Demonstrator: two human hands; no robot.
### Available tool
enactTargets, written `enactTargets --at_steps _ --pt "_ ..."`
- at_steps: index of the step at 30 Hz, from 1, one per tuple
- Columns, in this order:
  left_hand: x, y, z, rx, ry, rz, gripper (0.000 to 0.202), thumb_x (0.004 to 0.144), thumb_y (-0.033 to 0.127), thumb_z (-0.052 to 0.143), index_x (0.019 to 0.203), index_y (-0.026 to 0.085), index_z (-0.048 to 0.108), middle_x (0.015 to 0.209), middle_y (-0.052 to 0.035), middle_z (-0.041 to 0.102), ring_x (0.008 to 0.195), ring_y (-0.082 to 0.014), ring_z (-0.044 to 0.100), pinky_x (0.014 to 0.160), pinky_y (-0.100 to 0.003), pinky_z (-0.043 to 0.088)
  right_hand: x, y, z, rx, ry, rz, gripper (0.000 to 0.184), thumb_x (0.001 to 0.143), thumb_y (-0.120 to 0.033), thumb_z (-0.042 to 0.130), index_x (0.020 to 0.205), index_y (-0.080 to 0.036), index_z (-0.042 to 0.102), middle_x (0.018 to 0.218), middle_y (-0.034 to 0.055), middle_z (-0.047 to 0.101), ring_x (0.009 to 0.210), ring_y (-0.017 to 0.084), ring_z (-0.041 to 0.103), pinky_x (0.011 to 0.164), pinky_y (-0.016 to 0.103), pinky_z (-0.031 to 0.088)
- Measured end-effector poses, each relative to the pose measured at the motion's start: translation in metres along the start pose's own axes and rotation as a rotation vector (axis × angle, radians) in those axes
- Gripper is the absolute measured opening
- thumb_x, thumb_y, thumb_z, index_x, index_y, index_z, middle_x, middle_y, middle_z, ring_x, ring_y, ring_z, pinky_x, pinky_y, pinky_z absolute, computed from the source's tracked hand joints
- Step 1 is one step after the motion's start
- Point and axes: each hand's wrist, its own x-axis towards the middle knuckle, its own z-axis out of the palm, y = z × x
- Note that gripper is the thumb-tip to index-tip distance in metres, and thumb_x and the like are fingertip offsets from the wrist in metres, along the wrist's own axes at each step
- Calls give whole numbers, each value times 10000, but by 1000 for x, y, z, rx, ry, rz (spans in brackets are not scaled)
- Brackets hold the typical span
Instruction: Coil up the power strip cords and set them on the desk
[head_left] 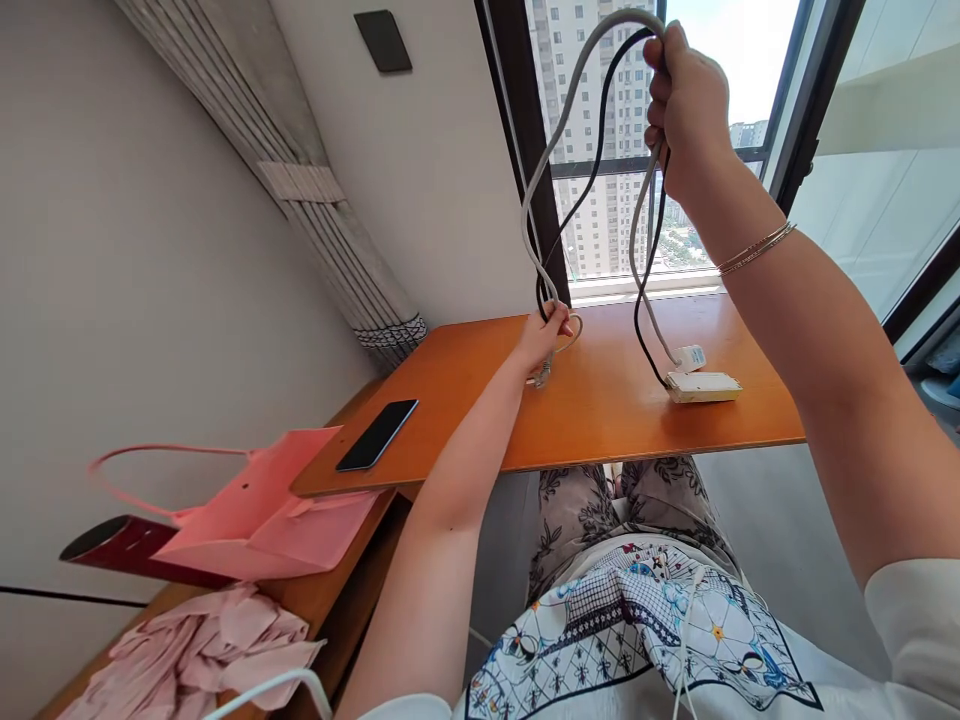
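Observation:
My right hand (691,105) is raised in front of the window, its fingers closed around a white cable (576,85) and a black cable (602,135). Both cables arch over to my left hand (541,338), which grips them just above the wooden table (465,370). A pale plug end (543,374) sticks out below the left hand. From the right hand the cables hang down, crossing each other. The black one reaches a white oblong block (703,388), perhaps a power strip, lying on the table. The white one reaches a small white adapter (690,358) beside it.
On the table's left lies a black phone (377,435). Beyond that edge are a pink bag (262,510), a dark red object (150,550) and crumpled pink cloth (202,650). A tied curtain (322,220) hangs at left; the window frame (517,120) stands behind the table.

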Motion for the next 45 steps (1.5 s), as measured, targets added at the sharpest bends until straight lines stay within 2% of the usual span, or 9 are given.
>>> enactTargets --at_steps 3,8,12,20,28,33,36,40,45 --pt "11 26 -22 -148 199 8 279 981 401 543 773 217 513 601 48 428 564 -105 495 687 -282 494 0 0 -6 -8 -14 -13 374 1089 -282 303 778 -173 479 626 -81 237 478 73 149 442 227 201" --pt "11 55 -50 -215 112 -154 279 1020 376 467 813 198 528 750 -2 608 498 -78 496 561 -267 467 -3 11 -8 -43 -31 28 372 1085 -246 296 777 -163 487 617 -83 240 468 63 181 459 216 193" --pt "6 54 -48 -253 86 -210 340 969 463 560 769 194 505 670 -1 613 468 -69 469 507 -229 420 -4 21 -8 -32 -21 71 354 1086 -260 308 792 -164 481 616 -89 229 468 60 176 465 208 183" --pt "-11 14 17 -298 -135 -152 342 909 473 638 775 174 538 701 4 624 447 -33 340 456 -216 257 4 18 11 -57 -19 42 344 1084 -268 305 789 -172 454 650 -81 234 476 61 165 441 206 177" --pt "-32 -14 102 -345 -381 -60 759 634 506 865 1290 274 562 1350 -117 619 733 -102 535 618 -270 353 -4 -1 40 -11 -44 47 384 1094 -279 301 769 -159 469 655 -75 199 502 65 135 424 188 162" --pt "-33 -21 125 -246 -482 -132 445 722 543 767 956 173 690 916 -70 701 597 -89 429 569 -283 294 2 -13 45 30 -54 38 381 1084 -231 307 745 -167 470 668 -66 148 506 70 100 427 203 144" --pt "-32 -29 119 -135 -444 -132 348 816 515 651 750 174 640 668 -12 592 558 -104 402 569 -291 325 13 -18 31 29 -36 23 391 1062 -176 322 690 -179 441 679 -56 105 509 76 83 441 215 142" --pt "-27 -34 87 -5 -298 -70 248 846 387 594 704 182 589 665 -9 587 652 -139 519 675 -292 433 32 -22 -8 26 59 95 452 1072 -188 302 645 -206 449 615 -61 160 499 98 113 477 265 218" --pt "-29 -29 42 180 -308 27 271 839 412 577 696 183 601 758 -44 647 751 -176 580 742 -313 458 44 -19 -51 -49 61 179 502 1041 -268 448 544 -207 471 542 -66 257 487 71 226 562 285 279"
